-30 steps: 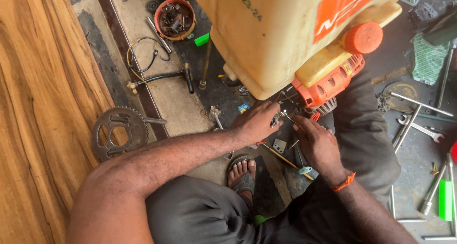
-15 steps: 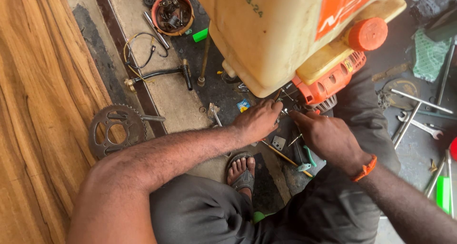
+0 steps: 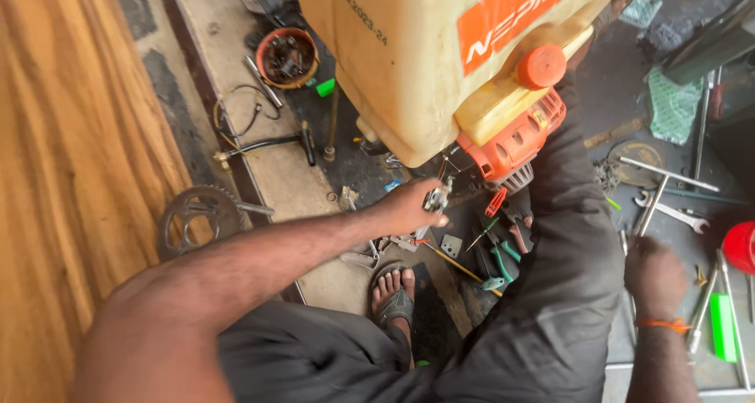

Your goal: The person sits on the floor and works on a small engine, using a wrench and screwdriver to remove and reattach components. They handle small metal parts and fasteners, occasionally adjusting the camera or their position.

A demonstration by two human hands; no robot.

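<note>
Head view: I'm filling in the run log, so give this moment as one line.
left hand: holds small metal part under sprayer tank | right hand: over tools on floor, looks empty | orange engine: beside part

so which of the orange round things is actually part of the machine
The orange screw cap on the pale yellow tank. The other round orange thing is a separate bowl of small parts standing on the floor beyond it.
</note>
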